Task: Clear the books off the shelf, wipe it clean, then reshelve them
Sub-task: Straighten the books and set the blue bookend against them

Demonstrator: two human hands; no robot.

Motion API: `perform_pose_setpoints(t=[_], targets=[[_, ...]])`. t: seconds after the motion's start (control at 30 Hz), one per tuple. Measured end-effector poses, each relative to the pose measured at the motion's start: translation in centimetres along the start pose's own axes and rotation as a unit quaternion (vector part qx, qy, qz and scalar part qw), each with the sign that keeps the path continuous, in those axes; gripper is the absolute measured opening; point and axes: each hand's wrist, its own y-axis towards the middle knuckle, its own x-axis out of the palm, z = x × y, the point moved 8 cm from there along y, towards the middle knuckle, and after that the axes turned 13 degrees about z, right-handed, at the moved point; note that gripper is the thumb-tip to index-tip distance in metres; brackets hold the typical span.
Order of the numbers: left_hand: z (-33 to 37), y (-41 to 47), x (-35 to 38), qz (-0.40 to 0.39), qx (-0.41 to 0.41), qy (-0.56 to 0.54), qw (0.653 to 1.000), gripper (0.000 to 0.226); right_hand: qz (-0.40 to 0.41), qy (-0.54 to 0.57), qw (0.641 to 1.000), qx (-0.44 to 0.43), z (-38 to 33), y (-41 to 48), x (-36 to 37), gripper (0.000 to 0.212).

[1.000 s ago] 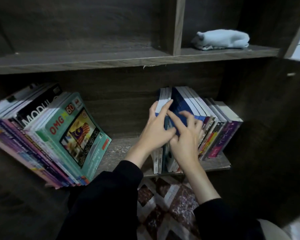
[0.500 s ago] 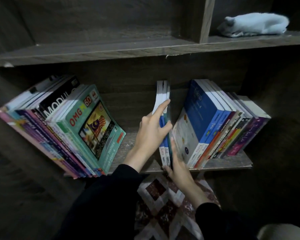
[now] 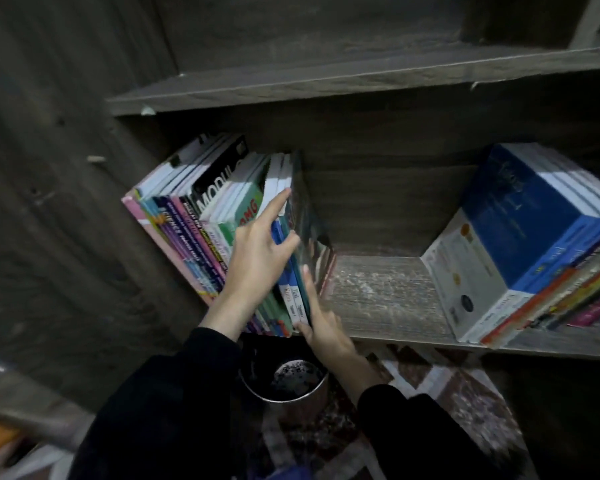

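On the shelf board, toward 9 o'clock, my left hand has its grip clamped on a few thin books. The thumb is on the cover and the forefinger stretches up their edge, holding them against the leaning left stack. My right hand pinches their lower end, thumb at the spines. The right stack leans at 3 o'clock, well apart. A round metal container sits below, at 6 o'clock.

Dim light, dark wood-grain bookcase, patterned floor, metal pot
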Motion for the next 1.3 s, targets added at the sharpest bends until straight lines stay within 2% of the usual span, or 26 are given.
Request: perform_pose_setpoints(t=[0.1, 0.17, 0.23, 0.3, 0.43, 0.5, 0.7, 0.87, 0.97, 1.1, 1.23, 1.3], targets=[[-0.4, 0.6, -1.2, -0.006, 0.013, 0.038, 0.999, 0.061, 0.01, -0.015, 1.0, -0.008, -0.6, 0.3, 1.1, 0.099], [0.7, 0.8, -2.6, 0.054, 0.065, 0.077, 0.993, 0.054, 0.014, -0.003, 1.0, -0.002, -0.3, 0.5, 0.9, 0.103], [1.9, 0.4, -4.2, 0.144, 0.144, 0.144, 0.968, 0.045, 0.019, 0.008, 1.0, 0.0, -0.2, 0.6, 0.7, 0.105], [1.8, -0.4, -4.7, 0.191, 0.208, 0.242, 0.928, 0.046, 0.024, 0.019, 1.0, -0.005, -0.4, 0.6, 0.6, 0.105], [-1.8, -0.6, -2.4, 0.074, 0.214, 0.322, 0.919, 0.093, -0.005, 0.036, 0.999, -0.005, 0.3, 0.6, 0.5, 0.105], [-2.5, -0.5, -2.0, 0.051, 0.213, 0.331, 0.918, 0.104, -0.017, 0.016, 1.0, -0.015, 0.6, 1.0, 0.5, 0.11], [-2.6, -0.3, -2.1, 0.075, 0.215, 0.317, 0.921, 0.099, -0.016, -0.054, 0.998, -0.026, 0.6, 1.6, 0.5, 0.117], [-2.5, -0.4, -2.1, 0.065, 0.197, 0.307, 0.929, 0.1, -0.022, -0.037, 0.999, -0.01, 0.6, 1.4, 0.6, 0.115], [-2.0, -0.6, -2.1, 0.073, 0.185, 0.299, 0.933, 0.091, -0.034, 0.033, 0.999, 0.004, 0.5, 0.9, 0.3, 0.111], [-0.1, -0.8, -2.1, 0.116, 0.097, 0.24, 0.959, 0.073, 0.049, 0.12, 0.988, 0.078, 1.8, 0.2, -3.8, 0.098], [4.7, -1.4, 1.0, 0.115, 0.099, 0.176, 0.973, 0.062, 0.246, 0.128, 0.952, 0.133, 3.3, -0.8, -12.4, 0.053], [7.6, -1.9, 3.4, 0.108, 0.12, 0.138, 0.977, 0.057, 0.351, 0.131, 0.917, 0.136, 4.1, -2.3, -17.5, 0.043]])
